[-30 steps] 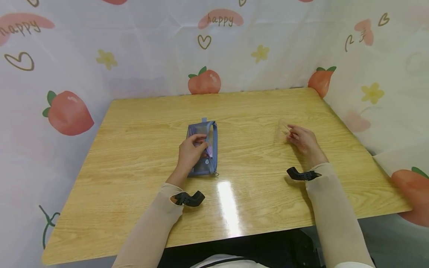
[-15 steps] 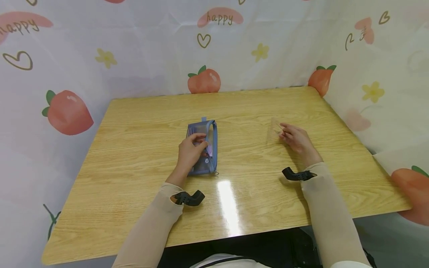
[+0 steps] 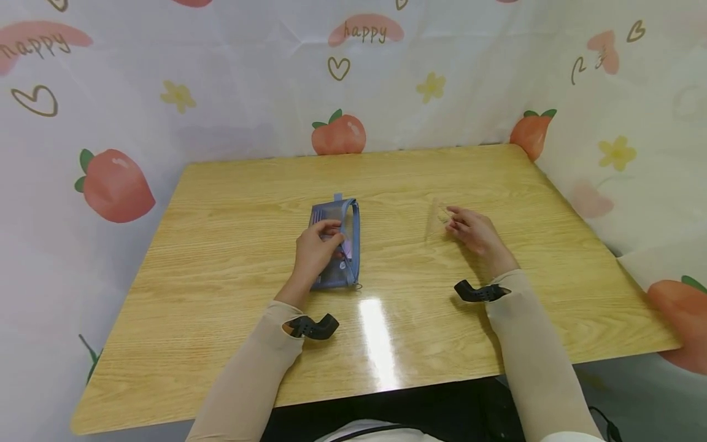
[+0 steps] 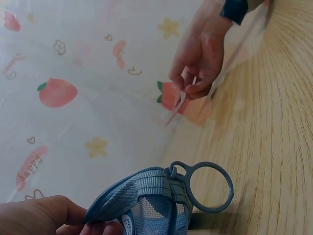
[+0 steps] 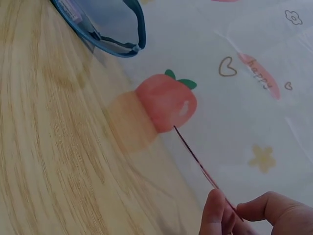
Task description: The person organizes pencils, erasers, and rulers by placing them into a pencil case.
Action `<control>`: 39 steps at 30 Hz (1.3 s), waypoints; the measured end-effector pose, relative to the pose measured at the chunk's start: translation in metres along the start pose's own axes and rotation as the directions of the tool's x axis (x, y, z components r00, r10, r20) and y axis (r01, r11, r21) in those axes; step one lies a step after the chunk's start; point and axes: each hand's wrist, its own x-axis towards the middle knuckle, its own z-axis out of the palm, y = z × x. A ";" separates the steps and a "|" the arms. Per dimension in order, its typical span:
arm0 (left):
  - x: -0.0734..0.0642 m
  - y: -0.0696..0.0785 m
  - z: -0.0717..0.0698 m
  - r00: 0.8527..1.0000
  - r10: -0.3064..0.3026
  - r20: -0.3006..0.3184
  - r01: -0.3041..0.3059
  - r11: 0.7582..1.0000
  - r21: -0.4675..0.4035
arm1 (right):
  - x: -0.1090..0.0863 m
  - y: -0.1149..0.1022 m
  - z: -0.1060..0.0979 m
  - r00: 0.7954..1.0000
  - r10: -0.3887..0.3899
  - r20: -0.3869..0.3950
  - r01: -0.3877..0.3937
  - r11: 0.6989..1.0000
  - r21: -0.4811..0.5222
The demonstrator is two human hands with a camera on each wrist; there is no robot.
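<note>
A blue mesh zip pencil case (image 3: 355, 245) lies on the wooden table, its zipped edge gaping on the right side. My left hand (image 3: 316, 248) pinches that edge between thumb and fingers. Something pinkish-purple (image 3: 347, 249) shows inside the opening. To the right, my right hand (image 3: 476, 234) pinches a thin clear set square (image 3: 432, 224), raised over the table and apart from the case. The right wrist view catches the set square (image 5: 198, 164) almost edge-on between thumb and fingers. A round ring (image 4: 211, 187) hangs at the case's end in the left wrist view.
The wooden table (image 3: 248, 202) meets a white cloth backdrop (image 3: 248, 80) printed with peaches and flowers at the back and sides. Black wrist cameras sit on both arms, the left one (image 3: 315, 327) close above the table. A bright light reflection (image 3: 378, 344) falls near the front edge.
My right hand has moved left with the set square, closer to the pencil case. The left hand and the case have stayed in place.
</note>
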 end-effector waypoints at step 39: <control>0.002 0.000 0.000 1.000 0.020 -0.008 -0.020 1.000 0.003 | 0.007 0.028 0.069 0.991 0.128 0.049 -0.126 0.991 -0.035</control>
